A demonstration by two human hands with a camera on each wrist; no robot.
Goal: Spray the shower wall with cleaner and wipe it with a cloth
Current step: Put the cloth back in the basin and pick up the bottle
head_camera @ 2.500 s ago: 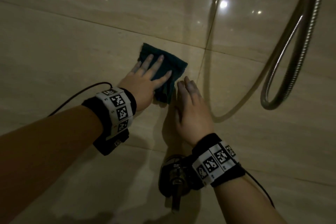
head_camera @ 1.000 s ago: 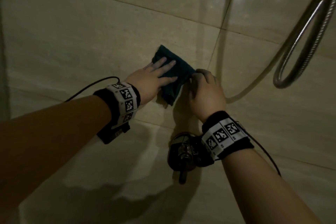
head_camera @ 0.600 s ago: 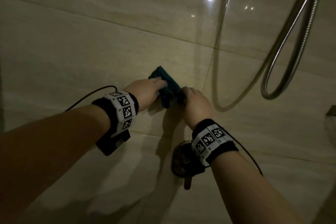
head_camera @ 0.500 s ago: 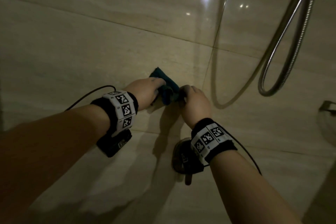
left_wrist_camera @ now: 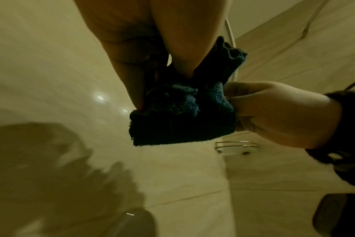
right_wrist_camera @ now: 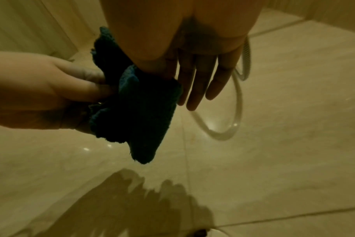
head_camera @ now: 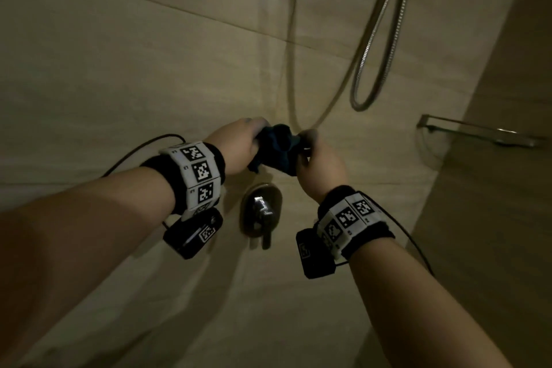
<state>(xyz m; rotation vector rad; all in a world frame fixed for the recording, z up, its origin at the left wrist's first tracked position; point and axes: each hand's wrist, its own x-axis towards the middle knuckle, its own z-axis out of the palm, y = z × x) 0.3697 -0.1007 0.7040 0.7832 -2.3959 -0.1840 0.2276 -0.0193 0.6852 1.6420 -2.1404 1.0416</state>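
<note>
A dark teal cloth (head_camera: pixel 276 146) is bunched up between my two hands, held off the beige tiled shower wall (head_camera: pixel 149 69). My left hand (head_camera: pixel 255 136) grips its left side with curled fingers. My right hand (head_camera: pixel 304 142) pinches its right edge. In the left wrist view the cloth (left_wrist_camera: pixel 182 121) hangs below my left fingers, with the right hand (left_wrist_camera: pixel 253 109) holding it from the right. The right wrist view shows the cloth (right_wrist_camera: pixel 140 112) pinched at my thumb side while the other right fingers (right_wrist_camera: pixel 195 89) hang straight. No spray bottle is in view.
A round chrome shower valve with a lever (head_camera: pixel 261 212) sits on the wall just below my hands. A metal shower hose (head_camera: pixel 376 48) loops down at the upper right. A glass corner shelf with a metal rail (head_camera: pixel 478 131) juts out at the right.
The cloth was flat on the wall under my left palm. Both hands have since gathered it into a bunch, lifted it off the tiles and moved lower.
</note>
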